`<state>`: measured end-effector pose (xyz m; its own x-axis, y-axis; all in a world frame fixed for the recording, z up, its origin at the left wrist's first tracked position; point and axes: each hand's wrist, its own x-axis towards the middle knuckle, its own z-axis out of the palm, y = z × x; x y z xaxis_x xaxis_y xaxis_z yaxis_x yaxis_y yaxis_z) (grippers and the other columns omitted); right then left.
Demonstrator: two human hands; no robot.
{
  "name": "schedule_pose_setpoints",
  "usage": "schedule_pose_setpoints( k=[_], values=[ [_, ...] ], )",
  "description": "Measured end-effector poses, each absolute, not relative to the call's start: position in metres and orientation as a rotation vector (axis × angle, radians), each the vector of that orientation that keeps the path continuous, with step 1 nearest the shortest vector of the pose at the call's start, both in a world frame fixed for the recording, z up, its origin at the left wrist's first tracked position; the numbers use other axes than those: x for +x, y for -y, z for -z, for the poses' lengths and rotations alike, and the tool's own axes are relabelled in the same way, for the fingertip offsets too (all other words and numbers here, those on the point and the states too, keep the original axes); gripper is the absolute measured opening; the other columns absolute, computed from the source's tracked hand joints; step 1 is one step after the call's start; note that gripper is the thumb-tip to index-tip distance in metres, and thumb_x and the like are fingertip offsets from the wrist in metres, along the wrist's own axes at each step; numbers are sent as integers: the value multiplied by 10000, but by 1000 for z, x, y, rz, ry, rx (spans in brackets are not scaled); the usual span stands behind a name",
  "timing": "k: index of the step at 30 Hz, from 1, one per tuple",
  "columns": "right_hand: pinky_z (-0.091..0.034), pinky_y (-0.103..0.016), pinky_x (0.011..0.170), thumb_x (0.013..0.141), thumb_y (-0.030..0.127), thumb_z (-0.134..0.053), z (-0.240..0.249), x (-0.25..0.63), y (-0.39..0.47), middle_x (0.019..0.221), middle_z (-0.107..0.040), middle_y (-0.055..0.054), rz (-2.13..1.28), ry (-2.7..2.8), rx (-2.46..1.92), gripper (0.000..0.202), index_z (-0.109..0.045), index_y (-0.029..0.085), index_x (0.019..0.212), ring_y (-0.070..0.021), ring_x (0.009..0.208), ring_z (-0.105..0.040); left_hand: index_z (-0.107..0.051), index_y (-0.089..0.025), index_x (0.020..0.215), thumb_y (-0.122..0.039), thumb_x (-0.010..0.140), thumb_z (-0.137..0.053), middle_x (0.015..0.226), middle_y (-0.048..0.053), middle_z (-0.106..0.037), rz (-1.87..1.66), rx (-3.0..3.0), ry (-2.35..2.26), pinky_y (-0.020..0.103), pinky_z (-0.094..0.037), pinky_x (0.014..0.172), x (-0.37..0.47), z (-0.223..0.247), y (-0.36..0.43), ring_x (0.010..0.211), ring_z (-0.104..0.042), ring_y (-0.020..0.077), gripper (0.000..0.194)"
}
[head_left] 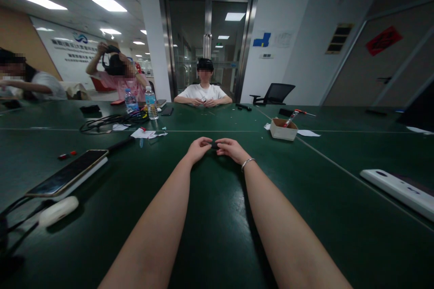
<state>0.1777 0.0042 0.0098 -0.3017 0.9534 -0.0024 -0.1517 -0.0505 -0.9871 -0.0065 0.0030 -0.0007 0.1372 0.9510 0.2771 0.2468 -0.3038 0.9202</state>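
Both my arms reach forward over the dark green table, and the hands meet near its middle. Between the fingertips is a small black object, too small and dark for me to tell its kind. My left hand is closed, its thumb and fingers pinched at the object's left end. My right hand, with a silver bracelet at the wrist, is closed on the right end, its fingers covering part of it. The hands are a finger's width apart, just above or on the tabletop; I cannot tell which.
Left lie a phone on a white block, a white rounded device, cables and bottles. Right are a small box holding tools and a white device. A person sits opposite; two others are at left.
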Motion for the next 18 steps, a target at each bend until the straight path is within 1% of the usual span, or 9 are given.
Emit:
schedule_pose_setpoints(
  k=[3, 6, 8, 12, 15, 18],
  values=[
    [-609, -199, 584, 829, 55, -656, -10, 178, -4, 681, -702, -47, -1524, 1289, -936, 120, -666, 109, 936, -104, 557, -681, -678, -151, 990, -191, 693, -664, 898, 63, -678, -1241, 1667, -1146, 292, -476, 806, -7, -1, -3, 823, -609, 152, 300],
    [-606, -194, 581, 833, 45, -645, -11, 177, -3, 685, -702, -46, -1523, 1287, -937, 122, -662, 108, 936, -101, 559, -681, -679, -148, 971, -325, 790, -593, 816, 53, -673, -1184, 1627, -1208, 286, -477, 724, -6, 0, -5, 725, -596, 143, 268],
    [-601, -186, 575, 840, 36, -631, -12, 177, -2, 670, -697, -44, -1520, 1284, -951, 122, -657, 107, 936, -100, 553, -679, -678, -149, 970, -366, 828, -541, 762, 44, -661, -1140, 1639, -1227, 282, -468, 682, -6, 2, -7, 673, -580, 138, 294],
    [-597, -182, 565, 845, 13, -601, -13, 176, -1, 679, -699, -42, -1514, 1272, -963, 140, -649, 106, 937, -95, 540, -673, -671, -160, 1013, -287, 769, -613, 864, 50, -675, -1176, 1670, -1197, 276, -462, 739, -6, 5, -8, 770, -596, 144, 281],
    [-599, -189, 572, 830, 22, -625, -11, 176, -3, 689, -701, -44, -1517, 1272, -957, 138, -652, 105, 936, -99, 545, -676, -670, -151, 1002, -335, 807, -566, 858, 58, -671, -1146, 1656, -1213, 290, -463, 724, -6, 3, -6, 744, -590, 149, 288],
    [-600, -189, 574, 818, 47, -660, -11, 177, -3, 692, -703, -47, -1523, 1286, -946, 130, -659, 106, 934, -101, 552, -678, -671, -152, 997, -300, 781, -593, 830, 48, -662, -1154, 1669, -1199, 288, -462, 731, -6, 1, -4, 733, -587, 145, 272]
  ],
)
